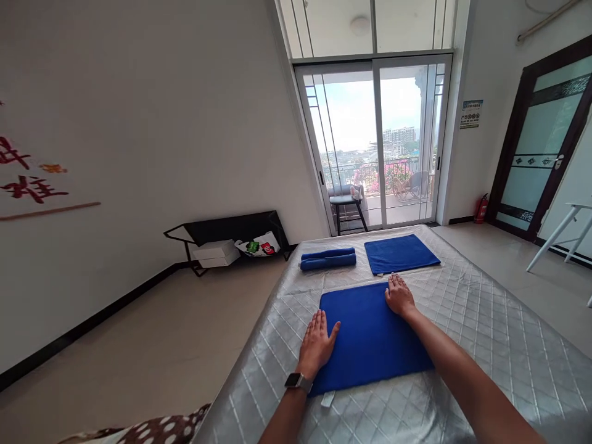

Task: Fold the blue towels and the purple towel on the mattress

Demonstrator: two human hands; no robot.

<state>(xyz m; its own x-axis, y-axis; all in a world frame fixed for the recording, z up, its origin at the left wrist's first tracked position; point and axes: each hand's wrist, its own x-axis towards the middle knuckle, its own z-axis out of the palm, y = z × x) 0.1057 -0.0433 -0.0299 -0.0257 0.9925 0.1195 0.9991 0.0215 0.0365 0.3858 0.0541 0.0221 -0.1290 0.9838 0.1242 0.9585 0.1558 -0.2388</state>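
Note:
A blue towel [370,333] lies spread flat on the quilted silver bed cover [472,308], a white tag showing at its near edge. My left hand [318,342], with a watch on the wrist, rests on the towel's left edge, fingers stretched out and thumb apart. At the far right part of the same towel, my right hand [399,294] lies with fingers extended. Neither hand grips anything. Farther off, a second blue towel [401,253] is laid flat, and to its left sit rolled blue towels [328,259].
Against the left wall stands a black metal rack [226,228] with a white box [215,253] and a bag [259,245]. Beyond the bed are sliding glass doors [377,148]. On the right are a fire extinguisher [481,208] and a white stool [564,234]. Brown dotted fabric [161,428] lies bottom left.

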